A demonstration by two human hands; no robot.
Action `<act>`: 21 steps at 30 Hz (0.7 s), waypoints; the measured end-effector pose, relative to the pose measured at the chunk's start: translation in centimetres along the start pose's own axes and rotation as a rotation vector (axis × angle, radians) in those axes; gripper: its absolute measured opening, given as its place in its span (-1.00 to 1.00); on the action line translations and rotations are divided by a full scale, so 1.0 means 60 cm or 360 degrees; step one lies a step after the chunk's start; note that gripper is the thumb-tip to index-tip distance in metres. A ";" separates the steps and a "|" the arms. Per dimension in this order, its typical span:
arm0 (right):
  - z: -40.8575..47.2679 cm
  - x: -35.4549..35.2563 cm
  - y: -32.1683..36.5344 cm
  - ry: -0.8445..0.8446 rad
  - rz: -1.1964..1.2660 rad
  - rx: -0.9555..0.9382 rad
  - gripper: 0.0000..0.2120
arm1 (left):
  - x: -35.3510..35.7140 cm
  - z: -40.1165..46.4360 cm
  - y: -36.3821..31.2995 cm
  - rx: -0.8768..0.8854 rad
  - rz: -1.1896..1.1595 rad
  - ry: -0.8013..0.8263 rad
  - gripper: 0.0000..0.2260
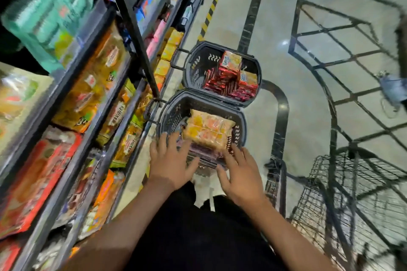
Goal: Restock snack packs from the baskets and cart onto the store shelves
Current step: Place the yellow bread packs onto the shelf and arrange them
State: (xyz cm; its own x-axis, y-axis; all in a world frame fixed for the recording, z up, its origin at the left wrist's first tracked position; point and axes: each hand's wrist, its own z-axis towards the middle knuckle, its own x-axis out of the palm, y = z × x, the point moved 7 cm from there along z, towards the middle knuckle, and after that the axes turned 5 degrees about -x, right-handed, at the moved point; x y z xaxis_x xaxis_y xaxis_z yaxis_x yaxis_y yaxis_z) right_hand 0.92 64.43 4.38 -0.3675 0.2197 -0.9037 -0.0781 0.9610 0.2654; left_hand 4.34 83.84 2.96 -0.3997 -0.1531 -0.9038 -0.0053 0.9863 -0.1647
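Note:
Two dark plastic baskets stand on the floor beside the shelves. The near basket (169, 116) holds yellow-orange snack packs (207, 130) on top of purple packs (204, 154). The far basket (193, 66) holds red packs (229, 86) and orange boxes (230, 61). My left hand (169, 160) hovers over the near basket's near-left rim, fingers spread, holding nothing. My right hand (240, 174) is spread over its near-right rim, fingertips close to the purple packs, also holding nothing. The shelves (92, 103) on the left are packed with orange, yellow and red snack bags.
A wire cart (343, 193) stands at the right, close to my right arm. A black upright post (136, 35) of the shelving rises beside the baskets. Yellow-black floor tape (214, 0) runs along the aisle. Open floor lies beyond the far basket.

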 end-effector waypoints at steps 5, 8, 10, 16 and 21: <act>0.080 0.032 -0.024 -0.0013 0.0079 0.0128 -0.37 | 0.029 0.087 0.002 0.0087 0.0081 0.0160 -0.37; 0.118 0.067 -0.055 -0.0014 0.0123 0.0178 -0.40 | 0.071 0.138 0.005 0.0106 0.0127 0.0334 -0.37; 0.147 0.102 -0.083 0.0047 0.0139 0.0200 -0.39 | 0.101 0.173 0.007 0.0120 0.0130 0.0378 -0.38; 0.235 0.227 -0.178 0.0201 0.0174 0.0169 -0.43 | 0.233 0.297 -0.007 0.0053 0.0285 0.0578 -0.42; 0.329 0.334 -0.257 0.0368 0.0050 0.0092 -0.48 | 0.356 0.382 0.000 -0.0032 0.0281 0.0741 -0.43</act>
State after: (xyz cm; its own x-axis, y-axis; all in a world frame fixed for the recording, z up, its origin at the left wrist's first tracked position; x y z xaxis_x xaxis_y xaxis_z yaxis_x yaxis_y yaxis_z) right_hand 13.08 57.35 -24.44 -0.5718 0.2115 -0.7927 -0.0126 0.9638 0.2663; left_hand 16.82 79.19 -25.42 -0.7632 0.0551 -0.6438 0.0834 0.9964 -0.0136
